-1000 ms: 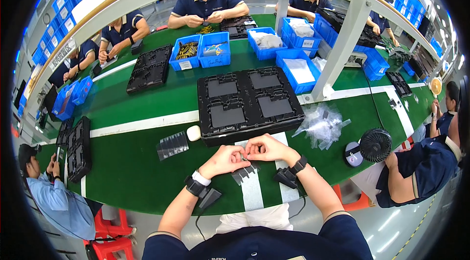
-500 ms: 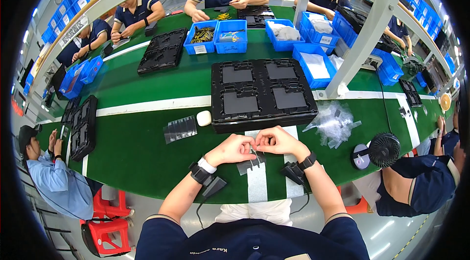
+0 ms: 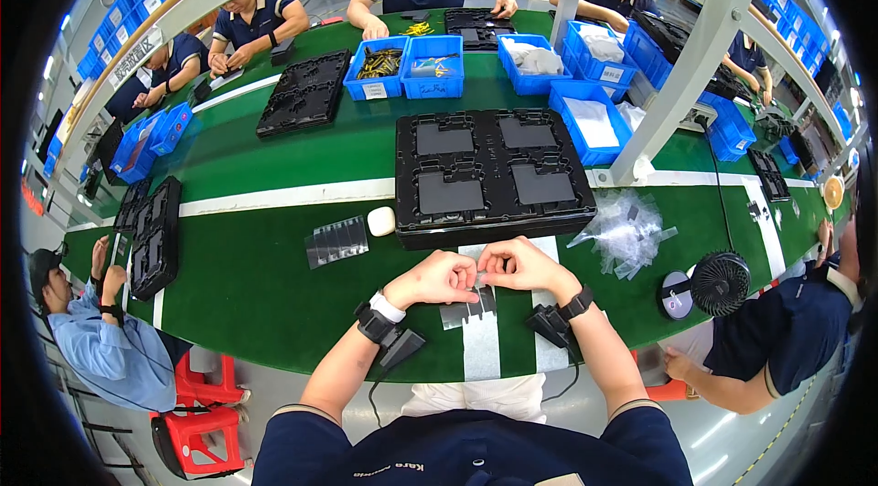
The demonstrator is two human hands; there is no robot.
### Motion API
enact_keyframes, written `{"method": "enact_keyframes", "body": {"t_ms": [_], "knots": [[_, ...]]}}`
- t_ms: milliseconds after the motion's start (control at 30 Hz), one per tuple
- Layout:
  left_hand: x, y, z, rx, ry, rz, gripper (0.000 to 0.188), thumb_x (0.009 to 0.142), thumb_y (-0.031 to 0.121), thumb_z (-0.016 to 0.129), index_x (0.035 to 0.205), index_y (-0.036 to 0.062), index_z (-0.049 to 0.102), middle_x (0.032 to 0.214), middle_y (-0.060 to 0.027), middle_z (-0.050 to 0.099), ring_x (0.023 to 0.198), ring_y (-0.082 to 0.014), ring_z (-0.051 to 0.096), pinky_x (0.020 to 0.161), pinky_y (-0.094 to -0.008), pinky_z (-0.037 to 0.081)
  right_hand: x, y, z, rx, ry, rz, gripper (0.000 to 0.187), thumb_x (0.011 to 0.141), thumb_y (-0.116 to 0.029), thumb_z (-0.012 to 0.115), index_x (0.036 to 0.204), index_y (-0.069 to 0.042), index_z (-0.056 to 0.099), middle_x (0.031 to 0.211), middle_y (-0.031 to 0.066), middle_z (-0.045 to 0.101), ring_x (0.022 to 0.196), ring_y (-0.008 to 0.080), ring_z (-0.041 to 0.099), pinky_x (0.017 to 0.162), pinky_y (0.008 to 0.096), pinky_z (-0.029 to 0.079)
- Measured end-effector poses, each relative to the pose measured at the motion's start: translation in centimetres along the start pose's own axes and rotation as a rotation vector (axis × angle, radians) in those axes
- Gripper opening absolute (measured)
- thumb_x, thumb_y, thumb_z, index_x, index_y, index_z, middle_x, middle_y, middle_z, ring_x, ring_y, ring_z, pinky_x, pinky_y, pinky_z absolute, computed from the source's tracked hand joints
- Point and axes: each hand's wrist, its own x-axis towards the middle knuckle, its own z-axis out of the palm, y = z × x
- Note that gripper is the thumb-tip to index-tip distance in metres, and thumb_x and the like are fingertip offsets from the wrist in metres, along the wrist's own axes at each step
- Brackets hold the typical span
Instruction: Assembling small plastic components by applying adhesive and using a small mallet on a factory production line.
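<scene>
Your left hand (image 3: 441,277) and right hand (image 3: 521,265) pinch a small pale piece (image 3: 481,278) between them, near the dark strip (image 3: 455,315) lying partly on white tape (image 3: 481,353). Pinch lightly, brace fingertips together, and leave the strip flat.

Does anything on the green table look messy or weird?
Yes, the pile of clear plastic pieces right of the big black tray. It looks messy because they overlap at all angles, while the shiny sheet left of the tray lies flat. I see nothing clearly broken.
</scene>
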Motion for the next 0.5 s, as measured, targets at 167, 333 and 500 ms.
{"method": "enact_keyframes", "body": {"t_ms": [167, 333, 500], "knots": [[-0.06, 0.68, 0.04, -0.118, -0.007, -0.087, 0.024, 0.076, 0.016, 0.072, 0.069, 0.0031, 0.052, 0.058, 0.0021, 0.055, 0.047, -0.0036, 0.053, 0.042, -0.0178, 0.038, -0.24, -0.20, -0.08, -0.001, 0.005, 0.027, 0.012, 0.072, -0.010, 0.068, 0.082, -0.005, 0.063, 0.057, -0.0010, 0.057, 0.053, 0.0042, 0.052, 0.047, 0.0187, 0.040], [-0.26, 0.70, 0.45, -0.099, 0.034, -0.067, 0.023, 0.080, 0.016, 0.068, 0.070, 0.0032, 0.053, 0.057, 0.0015, 0.055, 0.046, -0.0042, 0.054, 0.041, -0.0178, 0.039, -0.30, -0.62, -0.09, -0.024, -0.008, -0.009, 0.012, 0.072, -0.008, 0.067, 0.082, -0.003, 0.063, 0.057, 0.0000, 0.056, 0.051, 0.0053, 0.052, 0.047, 0.0192, 0.041], [-0.29, 0.57, 0.54, -0.078, 0.057, -0.035, 0.018, 0.081, 0.014, 0.066, 0.073, 0.0032, 0.054, 0.055, 0.0013, 0.055, 0.046, -0.0037, 0.054, 0.042, -0.0173, 0.039, -0.20, -0.60, -0.12, -0.054, -0.010, -0.020, 0.013, 0.070, -0.007, 0.066, 0.082, -0.004, 0.063, 0.057, 0.0011, 0.056, 0.051, 0.0072, 0.053, 0.047, 0.0202, 0.042]]}}
